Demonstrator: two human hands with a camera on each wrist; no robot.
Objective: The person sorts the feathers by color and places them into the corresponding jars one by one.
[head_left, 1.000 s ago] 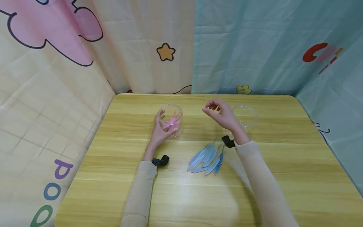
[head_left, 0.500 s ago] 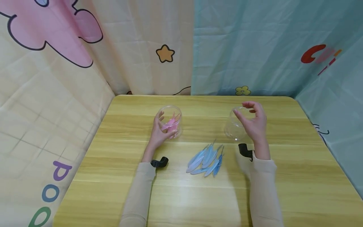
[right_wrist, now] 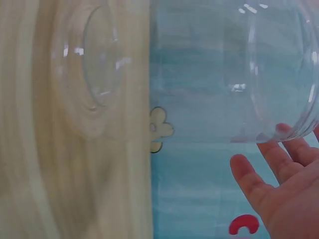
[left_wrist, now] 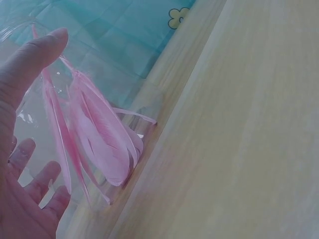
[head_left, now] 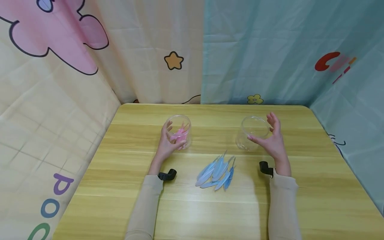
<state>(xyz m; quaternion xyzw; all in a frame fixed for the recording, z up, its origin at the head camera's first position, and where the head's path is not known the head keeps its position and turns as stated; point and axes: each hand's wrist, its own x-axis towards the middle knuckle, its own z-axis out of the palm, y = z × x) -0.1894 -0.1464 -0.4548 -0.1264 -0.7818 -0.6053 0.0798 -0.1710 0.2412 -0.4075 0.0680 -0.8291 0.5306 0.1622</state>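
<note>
A clear jar [head_left: 183, 128] holding pink feathers [left_wrist: 99, 134] stands on the wooden table [head_left: 315, 186], left of centre. My left hand [head_left: 174, 136] grips it, thumb in front and fingers behind. To the right stands an empty clear jar [head_left: 250, 141], which fills the right wrist view as jar [right_wrist: 199, 74]. My right hand [head_left: 260, 127] cups its right side with fairly straight fingers [right_wrist: 289, 154] at the rim and the thumb against the near wall. Several blue feathers [head_left: 216, 170] lie in a loose pile between my forearms.
Cloth curtains close in the table: cream with cartoon shapes on the left [head_left: 60, 100], teal at the back and right [head_left: 270, 50]. Bare tabletop stretches in front of the feathers and out to both side edges.
My right hand swung from the table's middle over to the empty jar and opened around it. The left hand kept its hold on the pink-feather jar. The view shifted slightly.
</note>
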